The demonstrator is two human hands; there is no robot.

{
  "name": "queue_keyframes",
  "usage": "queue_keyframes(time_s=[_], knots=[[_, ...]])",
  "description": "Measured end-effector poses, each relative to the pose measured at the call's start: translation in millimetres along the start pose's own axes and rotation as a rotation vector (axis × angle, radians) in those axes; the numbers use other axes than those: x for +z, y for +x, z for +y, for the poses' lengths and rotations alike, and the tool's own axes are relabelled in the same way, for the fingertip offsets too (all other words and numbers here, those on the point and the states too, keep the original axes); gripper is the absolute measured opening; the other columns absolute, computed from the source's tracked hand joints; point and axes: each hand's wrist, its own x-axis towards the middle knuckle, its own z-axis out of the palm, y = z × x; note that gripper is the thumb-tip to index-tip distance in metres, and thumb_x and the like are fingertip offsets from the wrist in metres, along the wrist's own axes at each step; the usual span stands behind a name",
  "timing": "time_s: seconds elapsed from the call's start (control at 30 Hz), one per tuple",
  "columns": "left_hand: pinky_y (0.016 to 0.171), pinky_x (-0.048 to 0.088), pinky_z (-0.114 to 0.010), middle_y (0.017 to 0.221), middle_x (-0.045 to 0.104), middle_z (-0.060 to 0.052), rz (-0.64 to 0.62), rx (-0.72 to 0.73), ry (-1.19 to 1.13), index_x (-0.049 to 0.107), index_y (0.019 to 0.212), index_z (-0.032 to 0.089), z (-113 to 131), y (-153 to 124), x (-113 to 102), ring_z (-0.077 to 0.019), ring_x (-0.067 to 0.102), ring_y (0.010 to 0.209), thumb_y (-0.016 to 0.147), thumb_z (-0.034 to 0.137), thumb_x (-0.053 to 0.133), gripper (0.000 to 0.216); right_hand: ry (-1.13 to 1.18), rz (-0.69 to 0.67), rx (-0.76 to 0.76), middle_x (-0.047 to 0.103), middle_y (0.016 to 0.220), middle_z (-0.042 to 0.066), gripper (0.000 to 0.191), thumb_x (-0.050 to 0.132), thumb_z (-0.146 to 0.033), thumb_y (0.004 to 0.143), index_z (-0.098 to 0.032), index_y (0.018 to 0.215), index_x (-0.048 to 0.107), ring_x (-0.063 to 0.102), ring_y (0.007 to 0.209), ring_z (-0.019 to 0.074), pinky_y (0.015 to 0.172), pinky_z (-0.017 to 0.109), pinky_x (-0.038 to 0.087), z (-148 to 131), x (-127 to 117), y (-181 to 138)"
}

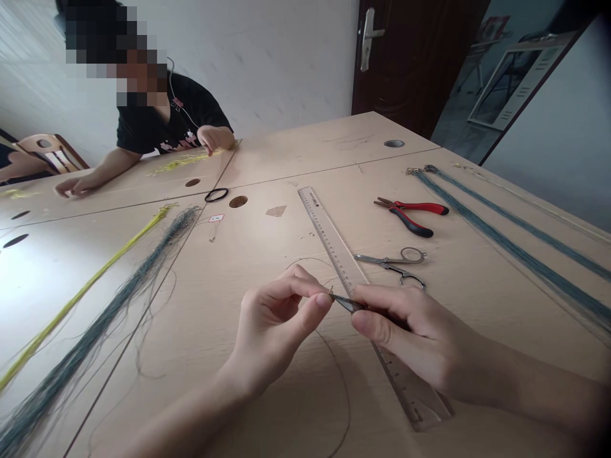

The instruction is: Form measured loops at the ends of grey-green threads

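Observation:
My left hand (277,324) is closed in a pinch on a thin dark thread (341,381) that loops over the table below my hands. My right hand (405,331) is closed around a small pair of pliers (347,304). Its tip meets my left fingertips, where a tiny metal piece sits. Both hands hover above a clear plastic ruler (334,245) lying on the wooden table (296,152).
Small scissors (396,262) and red-handled pliers (413,213) lie right of the ruler. Grey-blue thread bundles (515,248) run along the right; a grey bundle (95,337) and a yellow bundle (86,286) lie left. A black ring (216,194) rests mid-table. Another person (162,121) sits opposite.

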Motion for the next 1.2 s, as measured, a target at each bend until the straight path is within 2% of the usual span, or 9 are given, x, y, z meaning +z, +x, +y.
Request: queue_keyframes(time_s=[0.13, 0.43, 0.6, 0.8, 0.93, 1.07, 1.2], knots=[[0.062, 0.039, -0.025, 0.069, 0.056, -0.001, -0.009, -0.003, -0.012, 0.066, 0.070, 0.018, -0.3, 0.9, -0.1, -0.0124, 0.049, 0.068, 0.082, 0.018, 0.061, 0.013, -0.004, 0.002, -0.004, 0.029, 0.056, -0.006, 0.029, 0.038, -0.040, 0.093, -0.018, 0.076, 0.046, 0.028, 0.051, 0.0083, 0.045, 0.024, 0.022, 1.2, 0.3, 1.0], [0.062, 0.039, -0.026, 0.069, 0.055, -0.002, 0.000, -0.001, -0.004, 0.065, 0.070, 0.018, 0.1, -0.4, -0.5, -0.0130, 0.049, 0.068, 0.082, 0.019, 0.061, 0.013, -0.011, 0.000, -0.008, 0.031, 0.056, -0.006, 0.028, 0.038, -0.037, 0.094, -0.017, 0.078, 0.049, 0.030, 0.050, 0.0082, 0.046, 0.023, 0.024, -1.2, -0.7, -0.4], [0.063, 0.039, -0.024, 0.070, 0.055, -0.001, 0.008, -0.016, 0.001, 0.064, 0.070, 0.018, -2.0, 0.4, -1.7, -0.0119, 0.048, 0.069, 0.083, 0.019, 0.059, 0.014, 0.098, 0.012, -0.066, 0.027, 0.054, -0.007, 0.034, 0.039, -0.041, 0.093, -0.018, 0.068, 0.039, 0.026, 0.048, 0.0071, 0.043, 0.022, 0.022, 2.4, -0.7, -2.3], [0.063, 0.039, -0.024, 0.071, 0.055, -0.001, 0.022, -0.047, 0.028, 0.064, 0.069, 0.019, -3.1, 1.3, -2.3, -0.0120, 0.049, 0.071, 0.083, 0.021, 0.060, 0.015, 0.254, 0.125, -0.105, 0.027, 0.057, -0.008, 0.030, 0.050, -0.044, 0.087, -0.019, 0.074, 0.040, 0.023, 0.047, 0.0059, 0.041, 0.020, 0.020, 6.1, -0.9, -1.1], [0.063, 0.039, -0.026, 0.069, 0.055, -0.002, 0.006, -0.052, 0.070, 0.065, 0.069, 0.018, -1.8, 0.3, -1.3, -0.0138, 0.051, 0.070, 0.082, 0.023, 0.062, 0.014, 0.202, 0.176, -0.072, 0.028, 0.059, -0.008, 0.022, 0.061, -0.035, 0.081, -0.019, 0.082, 0.046, 0.027, 0.051, 0.0073, 0.045, 0.021, 0.024, 2.4, 1.2, 1.8], [0.065, 0.042, -0.029, 0.071, 0.059, -0.004, -0.014, -0.044, 0.155, 0.067, 0.071, 0.017, -1.3, -0.2, 0.0, -0.0162, 0.054, 0.071, 0.081, 0.024, 0.063, 0.013, 0.115, 0.247, -0.069, 0.030, 0.059, -0.007, 0.016, 0.058, -0.032, 0.082, -0.018, 0.087, 0.052, 0.030, 0.052, 0.0077, 0.047, 0.022, 0.028, -0.8, 3.4, 4.1], [0.065, 0.043, -0.028, 0.069, 0.059, -0.003, -0.053, 0.042, 0.228, 0.068, 0.073, 0.017, -3.1, -0.8, 1.1, -0.0136, 0.054, 0.066, 0.081, 0.020, 0.063, 0.009, 0.086, 0.275, -0.049, 0.030, 0.060, -0.006, 0.018, 0.056, -0.036, 0.084, -0.018, 0.087, 0.055, 0.031, 0.053, 0.0079, 0.047, 0.022, 0.029, 2.9, 5.1, 5.8]])
